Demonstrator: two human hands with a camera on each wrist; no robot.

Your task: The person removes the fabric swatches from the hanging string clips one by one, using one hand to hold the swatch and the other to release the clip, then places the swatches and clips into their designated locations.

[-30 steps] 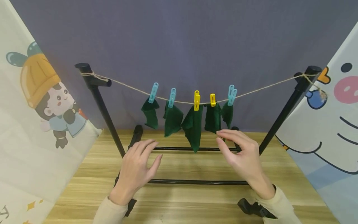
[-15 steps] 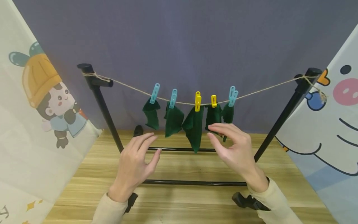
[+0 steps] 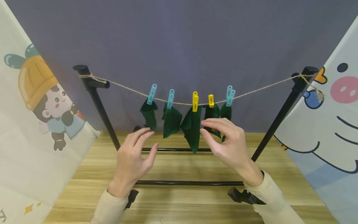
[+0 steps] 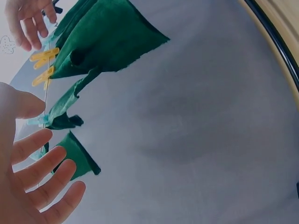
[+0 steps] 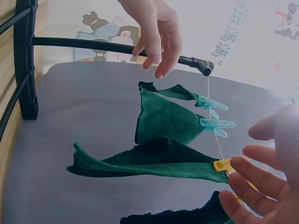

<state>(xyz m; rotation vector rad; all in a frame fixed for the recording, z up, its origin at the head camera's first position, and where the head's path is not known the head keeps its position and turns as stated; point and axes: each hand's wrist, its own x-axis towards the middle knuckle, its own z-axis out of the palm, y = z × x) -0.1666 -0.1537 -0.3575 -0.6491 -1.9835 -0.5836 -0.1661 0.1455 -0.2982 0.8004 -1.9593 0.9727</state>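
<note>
Dark green cloth pieces hang from a sagging twine line (image 3: pixel 264 89). Blue clothespins (image 3: pixel 152 94) hold the two left cloths (image 3: pixel 171 123), and another blue clothespin (image 3: pixel 230 96) holds the rightmost one. Between them, a yellow clothespin (image 3: pixel 195 101) grips the long middle cloth (image 3: pixel 193 130), with a second yellow clothespin (image 3: pixel 211 101) to its right. My left hand (image 3: pixel 130 165) is raised with fingers relaxed, fingertips close to the leftmost cloth's lower edge. My right hand (image 3: pixel 230 143) overlaps the two right cloths in the head view, thumb and fingers apart. Both hands hold nothing.
Black rack posts (image 3: pixel 100 115) carry the line at either end. Lower crossbars (image 3: pixel 190 183) and black feet (image 3: pixel 241 196) stand on the wood-grain table (image 3: pixel 179 205). A grey-blue backdrop (image 3: pixel 179 40) rises behind; cartoon-printed panels (image 3: pixel 42 174) flank both sides.
My right hand has moved left and up, its fingertips now beside the middle cloth. My left hand has risen slightly toward the leftmost cloth. The clothespins stay clipped on the line.
</note>
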